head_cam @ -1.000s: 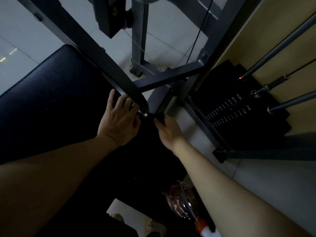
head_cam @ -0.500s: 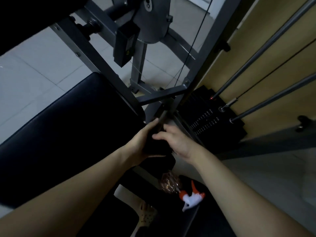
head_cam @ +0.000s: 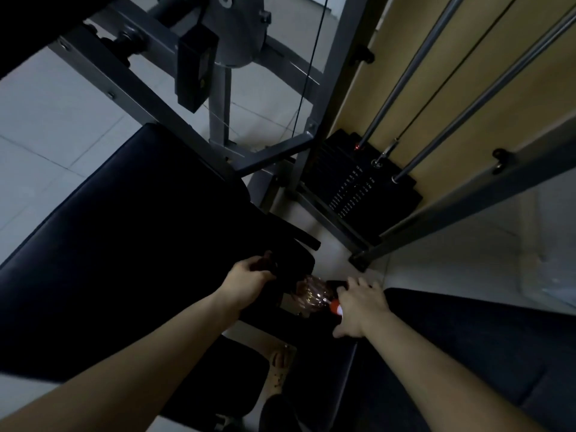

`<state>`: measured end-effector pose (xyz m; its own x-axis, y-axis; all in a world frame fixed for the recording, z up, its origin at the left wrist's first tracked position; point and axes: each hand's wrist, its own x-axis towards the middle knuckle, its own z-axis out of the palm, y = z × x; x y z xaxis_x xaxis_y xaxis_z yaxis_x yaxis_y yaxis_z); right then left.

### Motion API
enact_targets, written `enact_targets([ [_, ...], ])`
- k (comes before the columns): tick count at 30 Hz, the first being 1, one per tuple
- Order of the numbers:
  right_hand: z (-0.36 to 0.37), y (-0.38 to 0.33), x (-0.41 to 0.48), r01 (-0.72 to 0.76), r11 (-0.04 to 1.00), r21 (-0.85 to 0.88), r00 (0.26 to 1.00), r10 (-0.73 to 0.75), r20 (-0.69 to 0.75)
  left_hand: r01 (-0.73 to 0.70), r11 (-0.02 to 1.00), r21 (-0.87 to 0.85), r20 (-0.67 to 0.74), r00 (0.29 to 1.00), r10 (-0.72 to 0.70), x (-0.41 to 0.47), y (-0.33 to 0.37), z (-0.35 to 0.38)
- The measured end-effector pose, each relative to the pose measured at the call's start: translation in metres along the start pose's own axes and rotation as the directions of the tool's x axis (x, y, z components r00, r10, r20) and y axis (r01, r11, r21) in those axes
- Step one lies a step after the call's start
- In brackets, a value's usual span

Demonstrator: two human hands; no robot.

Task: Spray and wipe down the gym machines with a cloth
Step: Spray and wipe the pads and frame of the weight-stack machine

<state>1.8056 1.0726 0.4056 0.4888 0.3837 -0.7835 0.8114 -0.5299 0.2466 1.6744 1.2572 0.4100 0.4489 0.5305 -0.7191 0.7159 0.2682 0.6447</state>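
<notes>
My left hand (head_cam: pixel 247 283) grips a dark cloth (head_cam: pixel 282 265), bunched at the right edge of the machine's dark seat pad (head_cam: pixel 124 244). A clear spray bottle (head_cam: pixel 311 295) with an orange and white sprayer head lies low between the two pads. My right hand (head_cam: pixel 363 304) lies over that head, fingers spread forward and thumb splayed out to the side, not closed round it. Most of the head is hidden under the hand.
The grey steel frame (head_cam: pixel 149 113) and a cable rise beyond the seat. A black weight stack (head_cam: pixel 358 188) with guide rods stands by the yellow wall at right. A second dark pad (head_cam: pixel 467 353) lies under my right arm. A sandalled foot (head_cam: pixel 280 366) shows below on the tiled floor.
Both hands have drawn back from the frame joint toward me. The left hand carried the cloth to the seat's edge, and the right hand dropped onto the spray bottle's head.
</notes>
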Motion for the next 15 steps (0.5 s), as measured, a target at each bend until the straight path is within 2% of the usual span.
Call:
enact_targets([
  [3, 0.011, -0.006, 0.002, -0.058, 0.998, -0.021, 0.997, 0.057, -0.05, -0.01, 0.997, 0.077, 0.012, 1.0, 0.009, -0.004, -0.02, 0.008],
  [7, -0.007, -0.008, -0.011, -0.047, 0.99, -0.131, 0.986, 0.025, -0.163, -0.045, 0.996, 0.076, -0.012, 0.999, 0.046, -0.027, -0.03, 0.008],
  [10, -0.041, -0.008, -0.041, 0.018, 0.96, -0.278, 0.96, -0.094, -0.262, -0.093, 0.991, 0.098, -0.067, 0.993, 0.099, -0.056, -0.025, 0.002],
  [12, -0.068, -0.005, -0.077, 0.084, 0.921, -0.38, 0.913, -0.223, -0.342, -0.167, 0.961, 0.221, -0.054, 0.982, 0.183, -0.082, -0.015, -0.005],
  [15, -0.111, 0.001, -0.139, 0.198, 0.845, -0.496, 0.823, -0.418, -0.384, -0.286, 0.847, 0.447, -0.01, 0.946, 0.324, -0.138, 0.012, -0.016],
])
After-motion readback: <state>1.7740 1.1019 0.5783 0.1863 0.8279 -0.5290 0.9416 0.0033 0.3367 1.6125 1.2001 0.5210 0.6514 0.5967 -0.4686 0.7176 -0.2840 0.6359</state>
